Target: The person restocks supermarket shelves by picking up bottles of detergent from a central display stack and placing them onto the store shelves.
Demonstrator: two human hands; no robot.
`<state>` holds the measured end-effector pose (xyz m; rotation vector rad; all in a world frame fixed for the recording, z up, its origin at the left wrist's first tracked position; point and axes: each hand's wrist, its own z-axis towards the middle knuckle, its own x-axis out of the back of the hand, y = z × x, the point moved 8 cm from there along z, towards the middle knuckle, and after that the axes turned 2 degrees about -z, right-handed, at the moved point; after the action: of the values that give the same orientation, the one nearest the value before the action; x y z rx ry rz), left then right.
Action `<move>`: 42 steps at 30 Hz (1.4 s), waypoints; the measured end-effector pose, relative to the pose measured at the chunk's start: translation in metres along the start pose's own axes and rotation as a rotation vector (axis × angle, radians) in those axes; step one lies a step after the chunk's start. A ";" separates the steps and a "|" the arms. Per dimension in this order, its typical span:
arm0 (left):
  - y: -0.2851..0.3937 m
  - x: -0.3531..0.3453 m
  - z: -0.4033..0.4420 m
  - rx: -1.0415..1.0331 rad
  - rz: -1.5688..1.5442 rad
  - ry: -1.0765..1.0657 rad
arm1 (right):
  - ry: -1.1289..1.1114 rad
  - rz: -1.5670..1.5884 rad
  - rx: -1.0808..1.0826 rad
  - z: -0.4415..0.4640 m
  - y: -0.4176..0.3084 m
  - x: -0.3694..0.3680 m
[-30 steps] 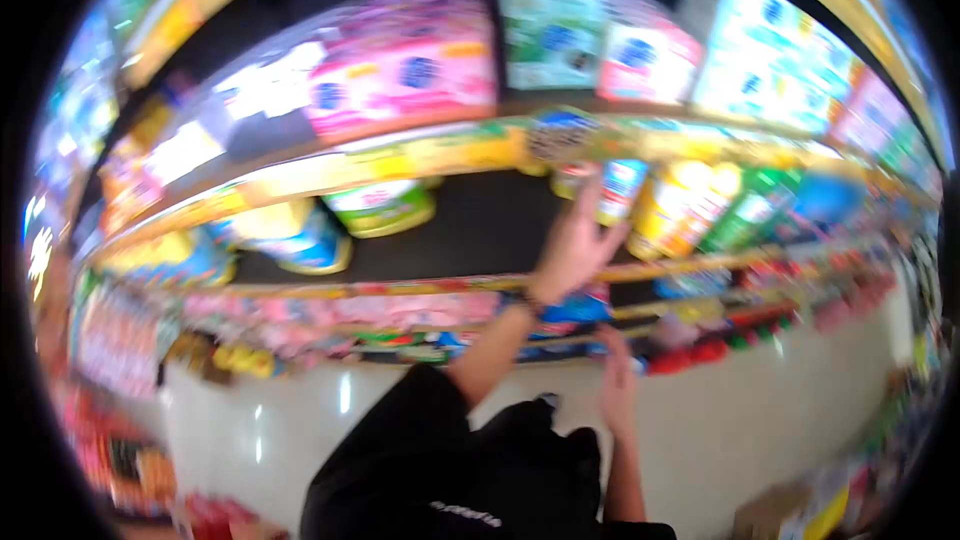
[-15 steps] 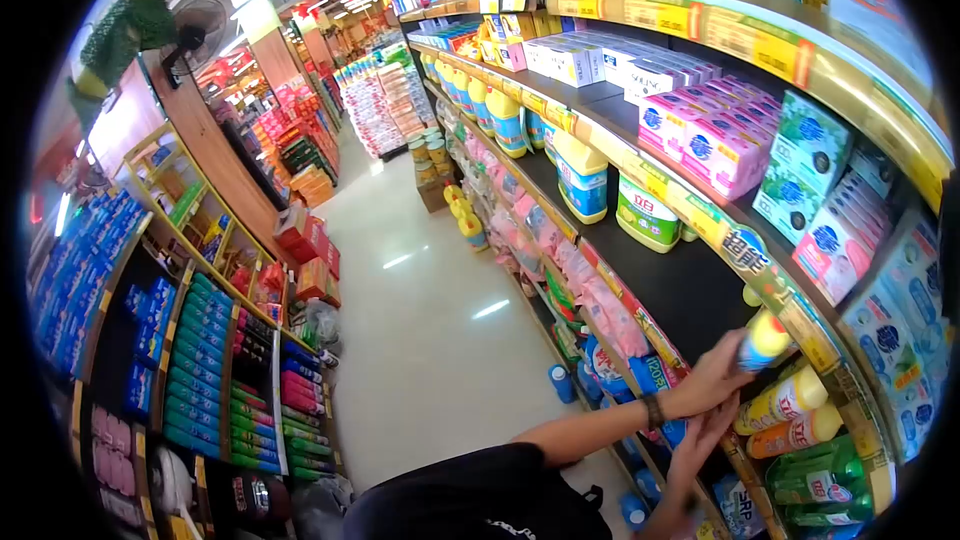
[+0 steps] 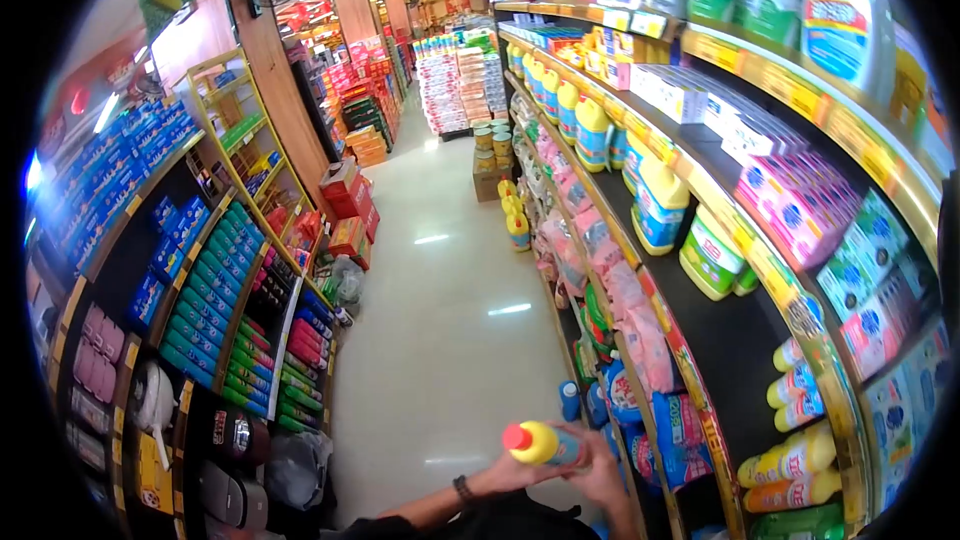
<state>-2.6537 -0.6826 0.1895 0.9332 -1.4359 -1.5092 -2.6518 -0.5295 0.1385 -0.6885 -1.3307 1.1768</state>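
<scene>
A yellow bottle with a red cap and a bluish label lies tilted in front of my body, above the aisle floor. Its cap points left. My left hand, with a dark bracelet at the wrist, grips it from below near the middle. Around the base end wraps my right hand, slightly blurred. To the right, similar yellow bottles with blue labels sit on the shelf, above a yellow detergent bottle and an orange one.
Shelving with large jugs, pink bags and boxes runs along the right. On the left stands a rack of green tubes. Between them stretches the shiny floor, with cartons along its left side.
The yellow bottle has come away from the right-hand shelf to in front of my body. Both hands moved left with it, and the view has turned towards the aisle.
</scene>
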 end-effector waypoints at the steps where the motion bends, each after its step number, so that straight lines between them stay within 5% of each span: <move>1: -0.012 0.016 -0.007 0.055 -0.025 0.035 | -0.056 -0.015 -0.012 0.005 -0.007 -0.015; 5: -0.032 0.076 -0.015 0.083 -0.061 0.050 | -0.263 0.086 -0.218 0.021 0.024 -0.082; 15: -0.055 0.242 0.029 0.128 0.274 0.113 | -0.506 0.124 -0.261 0.173 0.023 -0.200; 23: -0.087 0.368 0.091 0.163 0.245 0.304 | -0.708 0.139 -0.004 0.327 0.053 -0.292; 31: -0.078 0.530 0.241 0.228 0.453 0.401 | -0.837 0.261 -0.056 0.548 0.060 -0.357; 42: -0.084 0.749 0.436 0.267 0.387 0.539 | -0.828 0.026 0.189 0.862 0.051 -0.422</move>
<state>-3.3452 -1.2117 0.1576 1.0468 -1.3289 -0.7197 -3.4235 -1.1007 0.0923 -0.0531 -1.8439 1.6724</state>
